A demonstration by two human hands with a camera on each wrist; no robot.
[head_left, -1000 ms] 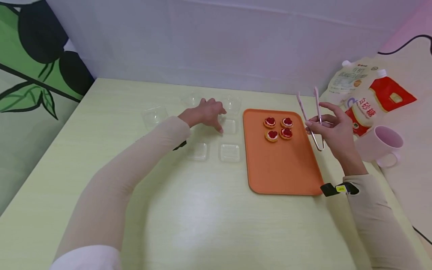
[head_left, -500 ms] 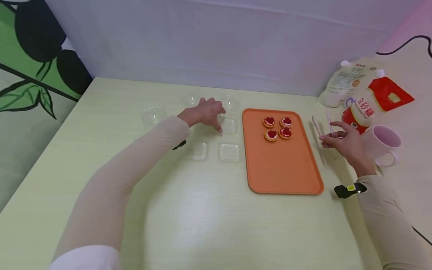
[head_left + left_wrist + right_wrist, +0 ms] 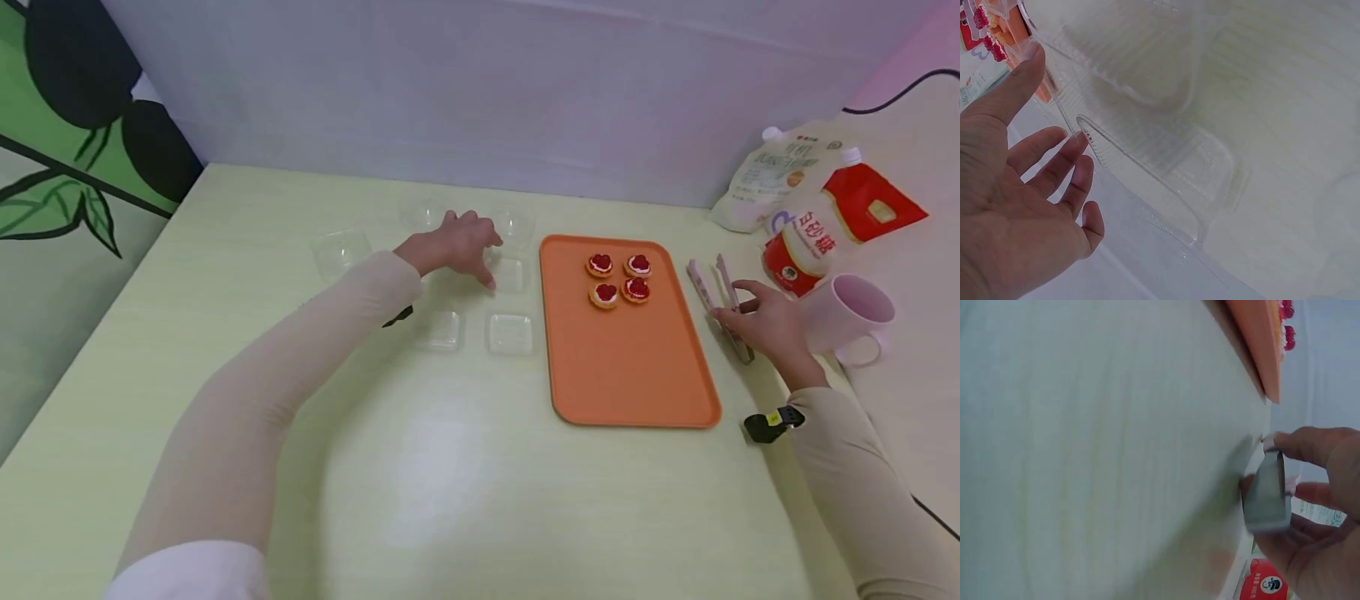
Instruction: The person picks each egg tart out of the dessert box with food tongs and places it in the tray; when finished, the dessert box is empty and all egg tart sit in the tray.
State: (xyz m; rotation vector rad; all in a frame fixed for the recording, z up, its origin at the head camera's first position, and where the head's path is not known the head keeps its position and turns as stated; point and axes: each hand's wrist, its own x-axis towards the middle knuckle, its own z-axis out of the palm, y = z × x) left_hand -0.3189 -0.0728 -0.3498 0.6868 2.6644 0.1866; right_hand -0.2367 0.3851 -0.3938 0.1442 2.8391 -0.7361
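Observation:
In the head view my left hand (image 3: 456, 246) is at the clear plastic container (image 3: 512, 273) left of the tray. In the left wrist view, thumb and fingers hold the rim of this clear container (image 3: 1141, 169), whose clear parts are hard to tell apart. My right hand (image 3: 776, 327) holds pink-and-silver tongs (image 3: 703, 285), which lie low over the table beside the tray. The right wrist view has the tongs' bent metal end (image 3: 1267, 497) between thumb and fingers. Several small tarts (image 3: 604, 295) with red berries and white cream sit on the orange tray (image 3: 630, 375).
More clear plastic containers (image 3: 511, 334) stand around the left hand, one with its lid part (image 3: 341, 252) farther left. At the right are a pink mug (image 3: 825, 317), a red-and-white sugar pouch (image 3: 802, 250) and a pale pouch (image 3: 765, 187). A cloth-like backdrop (image 3: 450, 92) rises behind the table.
My right hand has carried the tongs from upright at the tray's right edge rightward and down to the table. The left hand has stayed at the container.

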